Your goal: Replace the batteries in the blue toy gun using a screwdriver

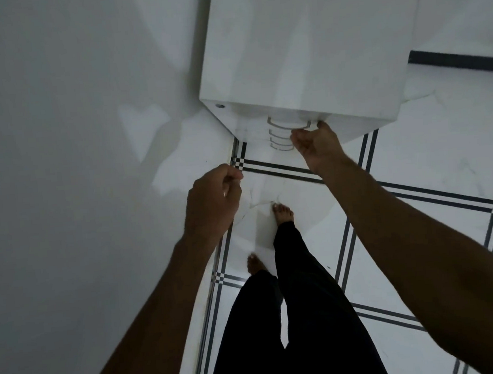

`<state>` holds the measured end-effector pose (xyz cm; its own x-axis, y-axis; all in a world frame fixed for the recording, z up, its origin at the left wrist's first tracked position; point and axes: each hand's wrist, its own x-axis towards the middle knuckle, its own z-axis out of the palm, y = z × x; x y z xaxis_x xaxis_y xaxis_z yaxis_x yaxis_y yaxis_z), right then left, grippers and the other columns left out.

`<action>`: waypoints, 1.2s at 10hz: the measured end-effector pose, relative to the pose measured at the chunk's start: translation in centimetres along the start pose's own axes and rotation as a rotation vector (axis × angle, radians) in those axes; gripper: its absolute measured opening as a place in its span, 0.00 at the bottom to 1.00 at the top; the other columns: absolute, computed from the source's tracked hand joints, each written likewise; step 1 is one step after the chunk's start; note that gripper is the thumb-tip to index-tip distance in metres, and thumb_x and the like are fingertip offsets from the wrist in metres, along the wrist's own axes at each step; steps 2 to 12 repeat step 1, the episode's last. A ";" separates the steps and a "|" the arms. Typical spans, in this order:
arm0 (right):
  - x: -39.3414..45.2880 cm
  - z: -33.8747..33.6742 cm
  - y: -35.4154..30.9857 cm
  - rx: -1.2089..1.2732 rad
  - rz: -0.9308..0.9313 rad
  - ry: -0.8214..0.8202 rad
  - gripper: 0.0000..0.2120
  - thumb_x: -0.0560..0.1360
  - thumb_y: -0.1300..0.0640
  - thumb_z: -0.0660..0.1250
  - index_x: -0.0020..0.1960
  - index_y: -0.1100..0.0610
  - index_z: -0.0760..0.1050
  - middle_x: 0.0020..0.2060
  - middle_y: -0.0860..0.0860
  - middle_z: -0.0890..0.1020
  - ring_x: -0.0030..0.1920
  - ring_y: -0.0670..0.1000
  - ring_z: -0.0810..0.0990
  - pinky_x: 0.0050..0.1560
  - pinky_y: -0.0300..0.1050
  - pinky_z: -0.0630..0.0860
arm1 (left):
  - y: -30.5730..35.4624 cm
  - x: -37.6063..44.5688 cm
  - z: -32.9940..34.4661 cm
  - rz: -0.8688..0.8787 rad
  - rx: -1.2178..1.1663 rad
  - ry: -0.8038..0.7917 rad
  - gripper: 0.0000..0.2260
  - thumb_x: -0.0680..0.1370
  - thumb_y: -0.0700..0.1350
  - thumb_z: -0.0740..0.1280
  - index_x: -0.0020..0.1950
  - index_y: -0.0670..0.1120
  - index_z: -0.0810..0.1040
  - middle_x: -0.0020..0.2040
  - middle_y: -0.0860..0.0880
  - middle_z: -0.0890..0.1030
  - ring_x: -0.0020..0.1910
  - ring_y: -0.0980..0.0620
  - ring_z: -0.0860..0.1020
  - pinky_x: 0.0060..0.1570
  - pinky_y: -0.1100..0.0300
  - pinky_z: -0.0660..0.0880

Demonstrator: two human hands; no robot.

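Observation:
No blue toy gun, batteries or screwdriver show in the head view. A white drawer cabinet [302,49] stands ahead, with several curved metal handles [279,134] stacked down its front. My right hand [317,145] reaches to the top drawer's front edge, fingers curled at the handle there. My left hand [213,198] hangs in mid-air left of the cabinet, fingers curled closed; nothing is visible in it.
A plain white wall [73,141] fills the left side. The floor [430,172] is white tile with dark striped borders. My bare feet [282,213] and black trousers [302,315] are below. A low white step with a dark stripe [459,61] lies to the right.

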<state>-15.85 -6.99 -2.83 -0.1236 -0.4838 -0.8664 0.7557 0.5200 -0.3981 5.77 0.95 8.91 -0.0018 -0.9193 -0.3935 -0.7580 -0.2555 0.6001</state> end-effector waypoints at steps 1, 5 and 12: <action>-1.3 -0.1 -0.2 -0.110 -0.012 -0.033 0.41 0.75 0.78 0.61 0.80 0.52 0.52 0.70 0.62 0.70 0.64 0.57 0.77 0.65 0.53 0.76 | 0.6 -1.3 -0.8 -0.007 -0.022 0.030 0.07 0.80 0.42 0.65 0.53 0.48 0.82 0.49 0.56 0.84 0.50 0.56 0.82 0.56 0.53 0.80; -1.3 -0.1 -0.2 -0.110 -0.012 -0.033 0.41 0.75 0.78 0.61 0.80 0.52 0.52 0.70 0.62 0.70 0.64 0.57 0.77 0.65 0.53 0.76 | 0.6 -1.3 -0.8 -0.007 -0.022 0.030 0.07 0.80 0.42 0.65 0.53 0.48 0.82 0.49 0.56 0.84 0.50 0.56 0.82 0.56 0.53 0.80; -1.3 -0.1 -0.2 -0.110 -0.012 -0.033 0.41 0.75 0.78 0.61 0.80 0.52 0.52 0.70 0.62 0.70 0.64 0.57 0.77 0.65 0.53 0.76 | 0.6 -1.3 -0.8 -0.007 -0.022 0.030 0.07 0.80 0.42 0.65 0.53 0.48 0.82 0.49 0.56 0.84 0.50 0.56 0.82 0.56 0.53 0.80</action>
